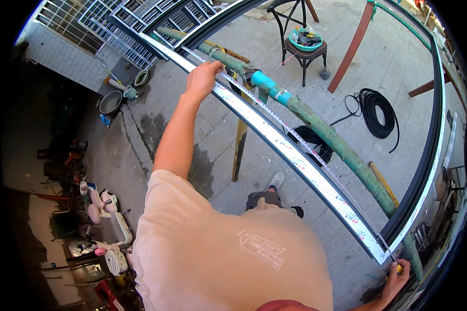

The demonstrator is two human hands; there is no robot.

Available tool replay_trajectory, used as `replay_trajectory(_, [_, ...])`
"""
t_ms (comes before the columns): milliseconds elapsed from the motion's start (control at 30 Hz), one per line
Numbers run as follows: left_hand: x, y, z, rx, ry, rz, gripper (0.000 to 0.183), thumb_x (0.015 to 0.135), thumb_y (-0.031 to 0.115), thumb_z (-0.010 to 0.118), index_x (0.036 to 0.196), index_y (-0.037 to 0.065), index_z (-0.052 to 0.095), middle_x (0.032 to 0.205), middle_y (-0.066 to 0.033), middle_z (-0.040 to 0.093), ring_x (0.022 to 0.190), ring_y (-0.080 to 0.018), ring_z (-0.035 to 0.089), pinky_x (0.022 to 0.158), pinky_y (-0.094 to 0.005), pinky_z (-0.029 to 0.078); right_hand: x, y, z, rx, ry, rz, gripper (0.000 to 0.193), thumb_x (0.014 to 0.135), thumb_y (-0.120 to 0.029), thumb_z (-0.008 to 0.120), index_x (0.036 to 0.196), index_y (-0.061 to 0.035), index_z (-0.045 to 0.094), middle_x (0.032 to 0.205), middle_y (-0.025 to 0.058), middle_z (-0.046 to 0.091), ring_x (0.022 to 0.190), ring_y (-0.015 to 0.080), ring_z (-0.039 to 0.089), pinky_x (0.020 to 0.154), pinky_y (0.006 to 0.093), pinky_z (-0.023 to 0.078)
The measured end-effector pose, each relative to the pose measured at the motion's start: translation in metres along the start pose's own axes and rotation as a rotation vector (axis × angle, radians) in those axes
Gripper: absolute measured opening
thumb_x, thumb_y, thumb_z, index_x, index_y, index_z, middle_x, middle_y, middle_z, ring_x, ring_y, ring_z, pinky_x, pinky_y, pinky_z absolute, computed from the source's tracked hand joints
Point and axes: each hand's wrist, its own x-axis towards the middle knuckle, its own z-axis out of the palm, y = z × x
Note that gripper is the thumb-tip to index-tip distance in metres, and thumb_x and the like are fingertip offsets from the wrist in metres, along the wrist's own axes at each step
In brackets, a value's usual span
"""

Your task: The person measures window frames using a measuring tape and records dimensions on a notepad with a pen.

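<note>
A long metal frame with white protective film (290,150) and dark edges runs from upper left to the corner at lower right. The pale blade of a tape measure (267,110) stretches along its inner side. My left hand (203,79) is closed at the frame's upper left part, its fingers pinching the blade. Down at the lower right corner, my right hand (396,282) is closed around the small yellow tape measure case (399,268), partly hidden by the fingers. A dark strip of the blade crosses the corner beside it.
Beneath the frame lies a green pole (327,132) with turquoise wrapping. Beyond stands a dark chair (303,54) bearing a turquoise basin (296,39) of tools. Coiled black hose (379,114) lies on the concrete. A wooden leg (238,147) stands under the pole; a pink scooter (109,223) is at left.
</note>
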Motion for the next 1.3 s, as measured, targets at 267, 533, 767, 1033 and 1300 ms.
replay_trajectory(267, [-0.011, -0.004, -0.003, 0.056, -0.021, -0.020, 0.015, 0.099, 0.020, 0.056, 0.107, 0.018, 0.068, 0.105, -0.0119, 0.066, 0.098, -0.0380, 0.071, 0.083, -0.0479, 0.055, -0.001, -0.007, 0.008, -0.114, -0.084, -0.141, 0.011, 0.097, -0.005, 0.066, 0.095, 0.0006, 0.056, 0.094, 0.0060, 0.051, 0.088, 0.0177, 0.048, 0.083, 0.0300, 0.040])
replay_trajectory(533, [-0.012, -0.008, -0.004, 0.036, -0.013, 0.004, 0.014, 0.099, 0.019, 0.056, 0.104, 0.016, 0.069, 0.104, -0.0123, 0.066, 0.097, -0.0383, 0.070, 0.082, -0.0478, 0.055, -0.003, -0.022, 0.027, -0.131, -0.046, -0.169, 0.011, 0.096, -0.005, 0.066, 0.095, 0.0008, 0.056, 0.093, 0.0061, 0.050, 0.089, 0.0180, 0.048, 0.084, 0.0303, 0.040])
replay_trajectory(767, [0.000, -0.017, 0.016, -0.036, 0.073, 0.037, 0.013, 0.100, 0.019, 0.061, 0.106, 0.014, 0.071, 0.103, -0.0152, 0.066, 0.097, -0.0397, 0.070, 0.084, -0.0482, 0.055, -0.010, -0.031, 0.035, -0.133, 0.023, -0.201, 0.012, 0.093, -0.002, 0.070, 0.095, 0.0010, 0.059, 0.087, 0.0047, 0.047, 0.079, 0.0151, 0.048, 0.071, 0.0284, 0.039])
replay_trajectory(1033, [-0.004, -0.029, 0.015, -0.045, 0.085, 0.048, 0.012, 0.101, 0.019, 0.064, 0.102, 0.011, 0.073, 0.100, -0.0155, 0.065, 0.093, -0.0388, 0.069, 0.081, -0.0483, 0.055, -0.002, -0.023, 0.027, -0.034, 0.003, 0.008, 0.013, 0.092, -0.001, 0.071, 0.096, 0.0007, 0.059, 0.089, 0.0033, 0.050, 0.080, 0.0134, 0.049, 0.072, 0.0281, 0.039])
replay_trajectory(1300, [-0.004, -0.025, 0.012, -0.040, 0.052, 0.054, 0.015, 0.100, 0.016, 0.059, 0.103, 0.011, 0.072, 0.105, -0.0159, 0.067, 0.098, -0.0384, 0.069, 0.084, -0.0450, 0.056, -0.011, 0.040, -0.014, -0.111, 0.068, -0.084, 0.010, 0.098, -0.003, 0.068, 0.099, -0.0010, 0.059, 0.094, 0.0037, 0.050, 0.084, 0.0136, 0.047, 0.075, 0.0268, 0.038])
